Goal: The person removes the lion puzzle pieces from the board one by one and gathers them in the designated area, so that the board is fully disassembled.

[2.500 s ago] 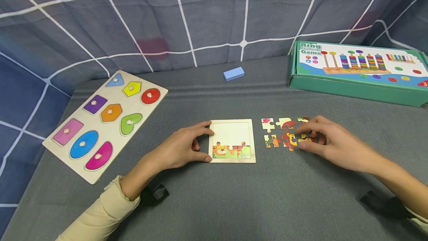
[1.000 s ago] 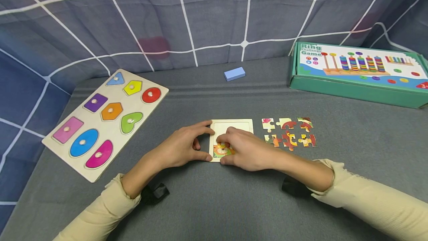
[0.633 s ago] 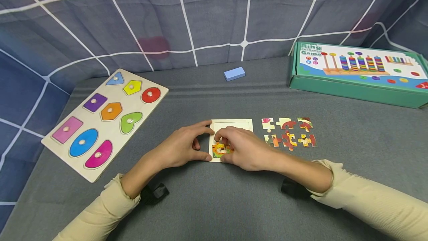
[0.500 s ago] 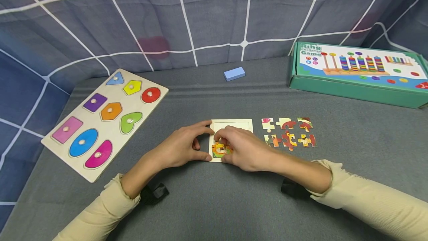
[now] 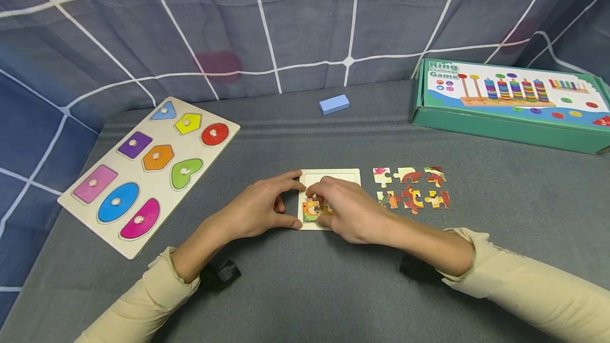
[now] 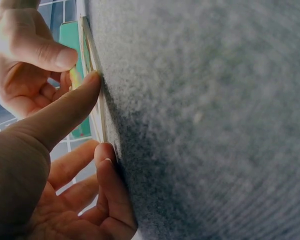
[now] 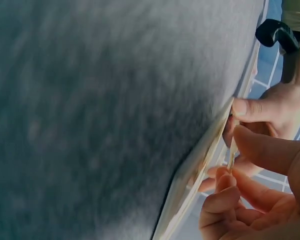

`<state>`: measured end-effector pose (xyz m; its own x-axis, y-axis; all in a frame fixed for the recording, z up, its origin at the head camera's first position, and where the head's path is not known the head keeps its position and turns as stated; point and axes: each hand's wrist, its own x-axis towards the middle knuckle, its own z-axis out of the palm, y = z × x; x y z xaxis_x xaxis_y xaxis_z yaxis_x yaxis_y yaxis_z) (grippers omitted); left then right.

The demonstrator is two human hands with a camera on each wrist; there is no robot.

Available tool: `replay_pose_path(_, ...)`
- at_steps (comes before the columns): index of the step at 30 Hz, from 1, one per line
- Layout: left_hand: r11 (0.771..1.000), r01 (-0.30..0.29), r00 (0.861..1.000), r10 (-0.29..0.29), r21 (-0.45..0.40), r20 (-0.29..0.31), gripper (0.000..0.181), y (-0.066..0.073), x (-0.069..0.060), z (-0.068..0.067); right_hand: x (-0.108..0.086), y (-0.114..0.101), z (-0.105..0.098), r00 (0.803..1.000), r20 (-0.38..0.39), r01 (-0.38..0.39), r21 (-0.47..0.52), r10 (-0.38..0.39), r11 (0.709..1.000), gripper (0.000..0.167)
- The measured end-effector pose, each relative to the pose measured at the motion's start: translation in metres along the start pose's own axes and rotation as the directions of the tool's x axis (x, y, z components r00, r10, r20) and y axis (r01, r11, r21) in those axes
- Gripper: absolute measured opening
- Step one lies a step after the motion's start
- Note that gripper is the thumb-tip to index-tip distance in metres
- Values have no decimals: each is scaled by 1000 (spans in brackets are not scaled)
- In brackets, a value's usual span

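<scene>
A square wooden puzzle tray [image 5: 331, 172] lies flat on the grey cloth, with some picture pieces along its lower part. My left hand [image 5: 259, 208] holds the tray's left edge, thumb at the lower corner and a finger near the upper one. Over the tray, my right hand [image 5: 350, 210] pinches a small puzzle piece [image 7: 233, 152] between thumb and finger, tilted above the surface in the right wrist view. The right hand hides much of the tray. To its right, several loose pieces [image 5: 412, 201] lie in two rows.
A shape board [image 5: 164, 181] with knobbed pieces lies at the left. A blue block [image 5: 334, 105] sits near the back curtain. The green game box [image 5: 510, 130] stands at the back right.
The right hand has come from the loose pieces at the right to the tray. Over the last moments it has shifted only slightly there. The left hand has stayed at the tray edge.
</scene>
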<state>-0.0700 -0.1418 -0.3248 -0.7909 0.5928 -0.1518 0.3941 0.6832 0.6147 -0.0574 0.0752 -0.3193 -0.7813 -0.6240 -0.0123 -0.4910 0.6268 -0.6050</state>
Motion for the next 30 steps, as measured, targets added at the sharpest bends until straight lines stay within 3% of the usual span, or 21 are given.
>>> replay_pose_path(11, 1000, 25, 1000, -25, 1, 12, 62, 1, 1, 0, -11, 4, -19, 1000, 6, 1, 109, -2, 994, 40)
replay_pose_path(15, 1000, 29, 999, -29, -4, 17, 61, 1, 1, 0, -17, 9, -25, 1000, 6, 8, 103, -8, 995, 45)
replay_pose_path(22, 999, 46, 999, -46, -6, 22, 62, 2, 1, -1, -30, 20, -31, 1000, 19, 2, 94, -3, 996, 40)
replay_pose_path(30, 999, 43, 999, -43, -2, 17, 63, 3, 0, 0, -49, 33, -35, 999, -32, 19, 93, -16, 995, 36)
